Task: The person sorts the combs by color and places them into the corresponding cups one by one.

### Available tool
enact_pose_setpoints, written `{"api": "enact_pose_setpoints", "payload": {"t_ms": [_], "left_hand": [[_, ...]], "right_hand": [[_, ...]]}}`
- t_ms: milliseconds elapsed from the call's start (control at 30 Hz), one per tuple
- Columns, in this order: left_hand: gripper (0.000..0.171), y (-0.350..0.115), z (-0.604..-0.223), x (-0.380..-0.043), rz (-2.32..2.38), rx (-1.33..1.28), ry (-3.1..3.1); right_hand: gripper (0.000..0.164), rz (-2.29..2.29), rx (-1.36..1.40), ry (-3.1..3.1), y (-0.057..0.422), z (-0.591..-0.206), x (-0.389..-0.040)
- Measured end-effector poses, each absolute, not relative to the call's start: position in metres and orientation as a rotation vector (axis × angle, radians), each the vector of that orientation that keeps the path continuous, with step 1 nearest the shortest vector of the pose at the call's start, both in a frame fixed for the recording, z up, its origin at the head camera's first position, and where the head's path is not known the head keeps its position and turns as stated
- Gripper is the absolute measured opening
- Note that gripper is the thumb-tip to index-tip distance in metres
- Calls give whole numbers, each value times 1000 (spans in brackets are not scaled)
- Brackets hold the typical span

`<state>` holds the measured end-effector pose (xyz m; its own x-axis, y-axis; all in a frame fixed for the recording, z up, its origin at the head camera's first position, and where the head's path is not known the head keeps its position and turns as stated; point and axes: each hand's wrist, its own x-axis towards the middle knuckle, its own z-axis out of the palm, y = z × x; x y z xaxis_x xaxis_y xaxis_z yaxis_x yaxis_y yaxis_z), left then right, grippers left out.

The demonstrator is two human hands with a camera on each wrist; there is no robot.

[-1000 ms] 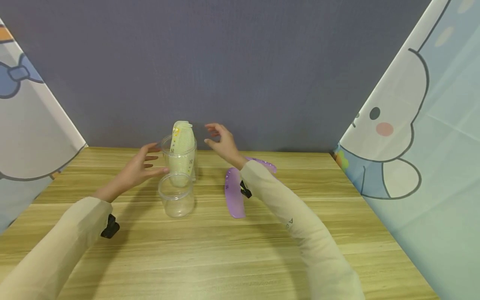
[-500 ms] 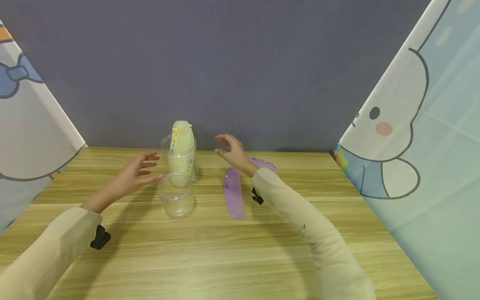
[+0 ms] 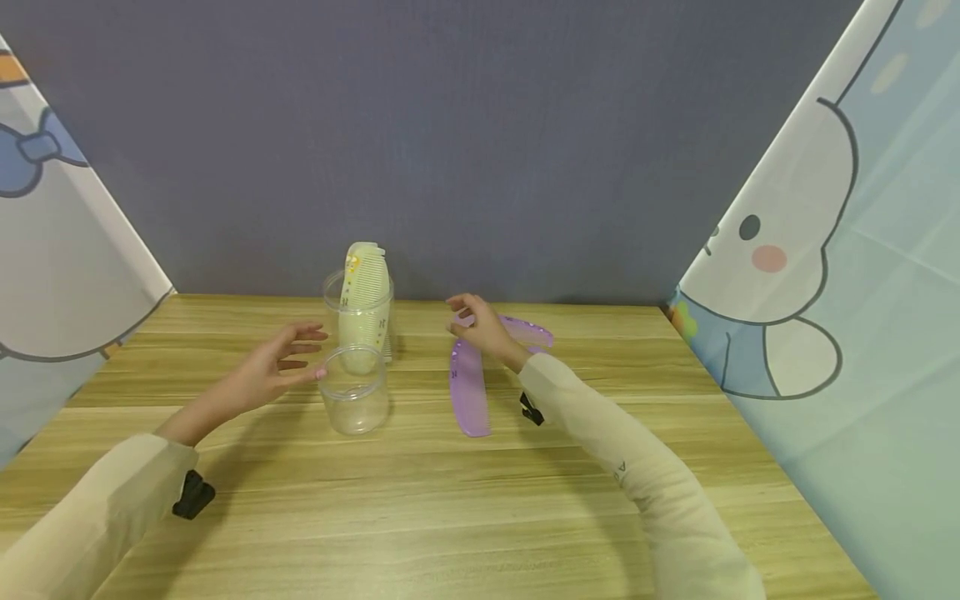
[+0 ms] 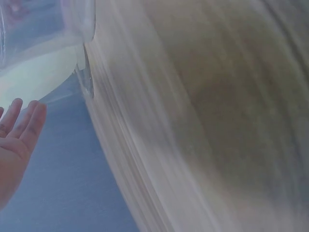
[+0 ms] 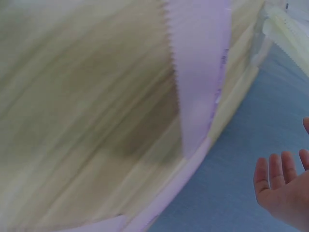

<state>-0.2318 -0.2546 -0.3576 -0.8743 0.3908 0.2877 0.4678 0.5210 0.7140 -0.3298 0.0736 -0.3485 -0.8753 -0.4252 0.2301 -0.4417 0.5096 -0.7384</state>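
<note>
My left hand [image 3: 281, 365] has its fingers extended, empty, just left of the front clear plastic cup [image 3: 358, 415]; whether the thumb touches its rim I cannot tell. Behind that cup stands another clear cup [image 3: 335, 293], with pale yellow combs [image 3: 365, 283] upright inside. Over the purple combs, my right hand [image 3: 486, 332] hovers with relaxed fingers and holds nothing. One purple comb [image 3: 469, 396] lies lengthwise on the table; a second [image 3: 528, 332] lies slantwise behind the right wrist. A further purple piece [image 5: 99, 225] shows at the bottom of the right wrist view.
The wood-grain table [image 3: 420, 517] ends at a dark grey upright panel [image 3: 420, 150]. Cartoon-printed cloths hang at the left [image 3: 67, 242] and right [image 3: 840, 333]. A black wrist device [image 3: 194, 495] sits below the left sleeve.
My right hand has moved right and toward me, away from the yellow combs to above the purple ones. My left hand has drawn back slightly toward me. The cups and combs stayed put.
</note>
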Motion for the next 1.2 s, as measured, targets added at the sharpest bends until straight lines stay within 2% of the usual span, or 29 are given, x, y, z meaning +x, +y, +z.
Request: {"api": "enact_pose_setpoints", "payload": {"t_ms": [400,900,1200], "left_hand": [[66,-250,-366,-225,-1306,-896,-2603],[81,-245,-377,-224,-1300,-957,-2598],[81,-243,-383,-223,-1279,-961,-2602]], "right_hand": [[45,1275,784,-2815,91,-374,-332],[45,1176,671,-2945,101,-388,-336],[47,1129,716,-2997,102,-392,-342]]}}
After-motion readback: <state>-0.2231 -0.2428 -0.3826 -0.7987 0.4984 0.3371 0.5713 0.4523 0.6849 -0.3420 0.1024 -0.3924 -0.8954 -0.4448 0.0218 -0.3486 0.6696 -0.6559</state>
